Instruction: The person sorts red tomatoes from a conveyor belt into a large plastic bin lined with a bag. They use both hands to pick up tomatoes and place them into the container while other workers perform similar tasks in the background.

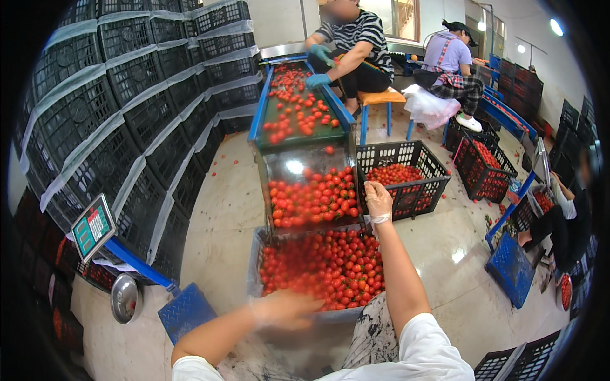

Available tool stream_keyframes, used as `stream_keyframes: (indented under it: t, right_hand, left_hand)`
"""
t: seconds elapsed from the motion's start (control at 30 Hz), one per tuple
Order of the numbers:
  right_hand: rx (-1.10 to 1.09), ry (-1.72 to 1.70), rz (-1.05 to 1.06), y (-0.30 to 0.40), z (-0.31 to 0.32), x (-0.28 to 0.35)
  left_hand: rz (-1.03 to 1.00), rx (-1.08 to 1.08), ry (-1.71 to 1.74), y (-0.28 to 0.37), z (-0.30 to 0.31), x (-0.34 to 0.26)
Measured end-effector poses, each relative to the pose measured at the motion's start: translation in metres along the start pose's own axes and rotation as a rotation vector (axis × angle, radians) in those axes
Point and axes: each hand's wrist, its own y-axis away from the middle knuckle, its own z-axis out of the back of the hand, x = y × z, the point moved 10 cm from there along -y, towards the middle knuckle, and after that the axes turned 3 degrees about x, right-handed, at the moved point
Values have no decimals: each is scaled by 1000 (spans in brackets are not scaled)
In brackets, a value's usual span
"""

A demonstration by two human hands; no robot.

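Note:
Cherry tomatoes (pixel 333 195) lie at the foot of a metal chute (pixel 305 159) and seem blurred with motion where they drop into a lined crate (pixel 256 266) full of tomatoes. My left hand (pixel 288 308), blurred, hovers over the crate's near edge; whether it holds anything does not show. My right hand (pixel 379 202), in a clear thin glove, is closed at the chute's right side, its fingers on or beside the edge. Above the chute, more tomatoes are spread on a green conveyor belt (pixel 305 135) with blue side rails.
Tall stacks of black crates (pixel 138 76) with pale liners stand left. A blue platform scale (pixel 187 312) is at the lower left, beside a metal bowl (pixel 125 299). A black crate of tomatoes (pixel 405 190) stands right of the chute. Several people sit beyond; one, blue-gloved, reaches over the belt.

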Motion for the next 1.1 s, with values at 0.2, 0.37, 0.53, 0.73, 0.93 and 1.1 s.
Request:
stream_keyframes:
  t: [0.2,0.37,0.53,0.73,0.93,1.1]
  right_hand:
    - [3,43,-144,10,3,11]
    - [-12,-1,-169,12,13,8]
    - [1,108,-105,10,9,12]
    - [109,-67,-264,17,7,6]
    - [218,-9,-325,27,10,3]
    - [343,-1,-394,46,15,-3]
  left_hand:
    - [1,-45,-45,3,1,2]
    - [52,77,14,-3,5,-3]
    - [20,-40,-14,-1,-2,4]
    - [40,-25,-31,-2,0,6]
    - [35,-36,-16,-7,1,12]
    - [62,-1,-26,-9,4,7]
